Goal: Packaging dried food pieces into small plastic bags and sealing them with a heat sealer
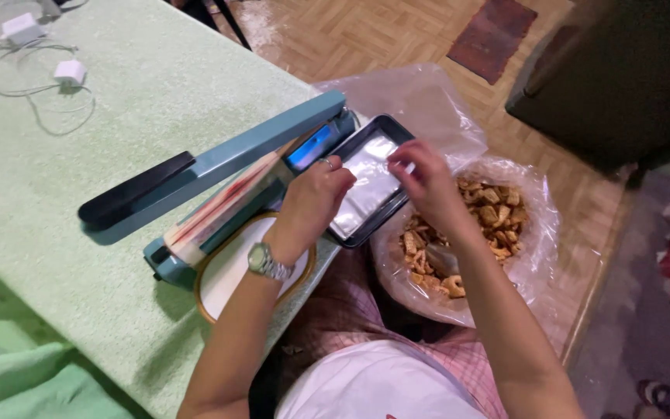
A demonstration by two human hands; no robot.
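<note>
Both the left hand [316, 190] and right hand [420, 174] pinch a small clear pouch [370, 182] over the dark tray [350, 237], fingers closed on its edges. That tray overhangs the table edge [304, 283]; a nudge might tip it. Just beneath the right wrist, the open snack bag [498, 213] could spill. Left of the hands, the raised heat sealer [219, 174] crowds them.

The person is wearing 1 silver metal wristwatch [261, 261], 1 ring [327, 162], a white top [378, 384], and pink checked fabric [350, 310].
</note>
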